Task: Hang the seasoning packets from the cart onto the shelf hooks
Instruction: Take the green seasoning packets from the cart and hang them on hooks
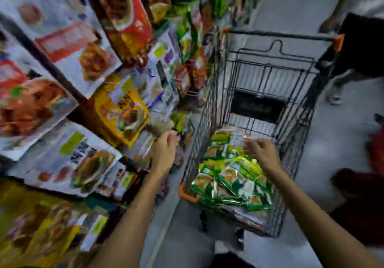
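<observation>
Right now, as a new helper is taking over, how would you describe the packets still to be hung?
Find the black wire cart standing in the aisle right of the shelves. At its near end, below the right hand, lies a heap of green packets. Unlike the hanging shelf packets, they lie loose and shiny green.
</observation>
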The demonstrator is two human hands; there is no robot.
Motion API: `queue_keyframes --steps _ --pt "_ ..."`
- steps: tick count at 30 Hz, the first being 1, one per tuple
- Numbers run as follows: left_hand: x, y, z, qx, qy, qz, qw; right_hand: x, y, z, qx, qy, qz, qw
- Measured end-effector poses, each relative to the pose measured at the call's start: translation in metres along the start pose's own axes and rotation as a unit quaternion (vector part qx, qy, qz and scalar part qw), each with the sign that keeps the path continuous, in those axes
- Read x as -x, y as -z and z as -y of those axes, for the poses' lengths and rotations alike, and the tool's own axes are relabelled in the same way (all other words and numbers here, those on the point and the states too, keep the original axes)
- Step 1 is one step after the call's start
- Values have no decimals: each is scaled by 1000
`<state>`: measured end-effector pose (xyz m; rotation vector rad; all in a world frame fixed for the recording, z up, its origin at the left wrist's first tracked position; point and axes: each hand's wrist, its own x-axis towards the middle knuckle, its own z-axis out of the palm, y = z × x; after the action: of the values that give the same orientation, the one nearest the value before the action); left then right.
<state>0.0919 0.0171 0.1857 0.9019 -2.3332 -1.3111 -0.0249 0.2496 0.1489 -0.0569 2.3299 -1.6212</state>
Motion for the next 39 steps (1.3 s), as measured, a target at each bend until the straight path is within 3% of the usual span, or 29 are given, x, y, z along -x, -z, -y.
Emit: queue_keyframes --steps 10,17,22,28,31,35,39 --pt "-45 -151 70 -77 53 221 971 -32 4 -143 73 -206 -71 973" --pt "-66 -217 159 -166 82 270 945 -52 -52 -209 123 -278 -68 950" --pt "-63 -237 211 -323 80 319 887 -68 -80 -236 168 -328 -107 924" --pt "-49 -248 228 -413 78 283 862 -77 -91 -240 133 -358 -160 910" --pt "-49 -248 224 -411 85 254 872 -78 -91 -237 95 -372 -183 905" --pt "-55 -243 213 -322 142 221 910 -77 -87 -233 58 -405 -179 895" --pt "-59 -237 200 -297 154 237 912 -72 -80 -227 -19 -401 -187 896"
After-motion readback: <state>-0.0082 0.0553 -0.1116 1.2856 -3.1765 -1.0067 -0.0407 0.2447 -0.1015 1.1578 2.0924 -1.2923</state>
